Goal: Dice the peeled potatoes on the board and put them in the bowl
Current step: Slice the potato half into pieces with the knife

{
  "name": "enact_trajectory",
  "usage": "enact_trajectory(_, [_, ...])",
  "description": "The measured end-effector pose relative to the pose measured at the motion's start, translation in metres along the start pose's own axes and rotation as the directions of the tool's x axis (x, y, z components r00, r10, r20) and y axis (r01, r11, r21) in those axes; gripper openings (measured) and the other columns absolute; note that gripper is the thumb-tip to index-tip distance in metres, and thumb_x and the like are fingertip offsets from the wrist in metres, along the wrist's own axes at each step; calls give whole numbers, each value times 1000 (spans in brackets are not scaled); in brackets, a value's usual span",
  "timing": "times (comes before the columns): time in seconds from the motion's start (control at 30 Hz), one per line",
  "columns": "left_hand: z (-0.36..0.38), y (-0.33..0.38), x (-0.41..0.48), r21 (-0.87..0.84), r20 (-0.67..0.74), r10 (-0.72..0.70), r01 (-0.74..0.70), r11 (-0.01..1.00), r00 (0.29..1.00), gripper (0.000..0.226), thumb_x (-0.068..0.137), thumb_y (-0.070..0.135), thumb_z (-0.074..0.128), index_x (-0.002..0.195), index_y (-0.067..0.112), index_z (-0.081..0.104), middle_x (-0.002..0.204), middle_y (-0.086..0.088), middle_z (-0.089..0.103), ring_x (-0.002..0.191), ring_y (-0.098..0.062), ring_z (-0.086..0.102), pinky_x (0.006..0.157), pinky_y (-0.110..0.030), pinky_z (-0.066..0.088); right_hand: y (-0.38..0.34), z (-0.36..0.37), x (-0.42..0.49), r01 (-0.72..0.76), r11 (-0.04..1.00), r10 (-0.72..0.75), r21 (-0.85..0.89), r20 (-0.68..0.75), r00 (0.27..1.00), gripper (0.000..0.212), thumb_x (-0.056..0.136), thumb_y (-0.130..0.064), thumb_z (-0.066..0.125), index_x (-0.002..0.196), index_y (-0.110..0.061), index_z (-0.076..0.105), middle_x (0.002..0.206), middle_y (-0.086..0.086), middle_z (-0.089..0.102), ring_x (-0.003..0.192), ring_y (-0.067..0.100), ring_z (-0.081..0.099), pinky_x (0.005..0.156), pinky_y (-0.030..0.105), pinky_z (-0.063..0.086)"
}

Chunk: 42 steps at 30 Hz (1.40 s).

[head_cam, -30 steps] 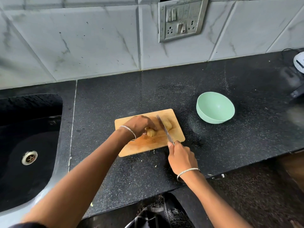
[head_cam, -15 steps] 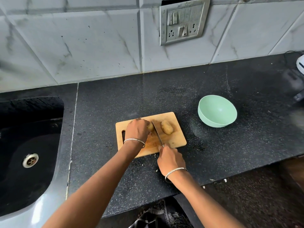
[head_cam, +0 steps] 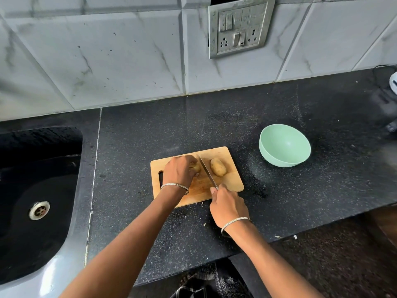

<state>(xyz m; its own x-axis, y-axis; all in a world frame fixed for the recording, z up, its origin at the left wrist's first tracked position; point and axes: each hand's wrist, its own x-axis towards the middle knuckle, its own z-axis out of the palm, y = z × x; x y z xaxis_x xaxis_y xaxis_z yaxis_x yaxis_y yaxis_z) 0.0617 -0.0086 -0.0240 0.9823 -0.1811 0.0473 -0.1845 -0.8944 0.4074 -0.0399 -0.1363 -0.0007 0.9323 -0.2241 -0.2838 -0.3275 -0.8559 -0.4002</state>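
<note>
A wooden cutting board (head_cam: 232,186) lies on the black counter. Two peeled potatoes sit on it. My left hand (head_cam: 179,172) curls over the left potato (head_cam: 196,167) and holds it down; most of it is hidden under my fingers. My right hand (head_cam: 227,206) grips the handle of a knife (head_cam: 207,172), whose blade lies just right of the held potato. The other potato (head_cam: 218,167) lies free to the right of the blade. A mint green bowl (head_cam: 284,145) stands empty on the counter to the right of the board.
A black sink (head_cam: 38,190) with a metal drain is at the left. The tiled wall with a switch plate (head_cam: 239,26) rises behind. A white appliance (head_cam: 394,82) sits at the far right edge. The counter's front edge (head_cam: 279,237) runs just behind my right wrist.
The knife and my left hand have shifted from the two potatoes held together to the left one alone. The right potato now lies uncovered beside the blade.
</note>
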Motion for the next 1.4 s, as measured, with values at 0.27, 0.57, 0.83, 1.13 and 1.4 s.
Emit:
enact_trajectory(0.27, [2, -3, -2, -18, -16, -3, 2, 1000, 1000, 29, 83, 30, 70, 112, 29, 69, 102, 1, 73, 98, -27, 64, 80, -36, 49, 5, -1, 2, 39, 999, -40, 22, 37, 999, 31, 103, -41, 28, 92, -18, 43, 104, 12, 64, 95, 36, 61, 66, 35, 37])
enact_trajectory(0.57, [5, -4, 0, 70, 10, 8, -9, 998, 1000, 29, 87, 33, 66, 116, 29, 67, 104, 0, 73, 100, -29, 62, 78, -35, 45, 3, 1, 13, 74, 997, -75, 21, 52, 996, 34, 104, -41, 26, 91, -18, 48, 99, 12, 65, 91, 35, 61, 66, 36, 39])
enact_trajectory(0.83, [4, -6, 5, 65, 33, 38, -40, 997, 999, 30, 81, 31, 68, 111, 32, 60, 98, 3, 73, 94, -27, 66, 74, -37, 49, -4, 2, 25, 15, 1000, -15, 7, 102, 995, 40, 104, -41, 29, 108, -14, 57, 112, 12, 61, 103, 36, 59, 76, 39, 45])
enact_trajectory(1.13, [-19, 2, 25, 278, 271, 261, -335, 900, 927, 41, 83, 24, 70, 112, 49, 55, 136, 3, 30, 83, -23, 63, 72, -36, 54, -4, 5, 22, -23, 999, 27, -41, 109, 994, 37, 103, -40, 32, 113, -14, 57, 118, 11, 60, 108, 34, 58, 73, 37, 40])
enact_trajectory(1.4, [-29, 14, 41, 331, 444, 257, -424, 843, 858, 30, 81, 28, 73, 102, 48, 63, 140, 6, 31, 97, -23, 62, 73, -34, 54, -4, 8, 15, 16, 999, -13, -41, 55, 998, 41, 104, -41, 29, 111, -13, 58, 112, 12, 62, 104, 35, 61, 70, 35, 40])
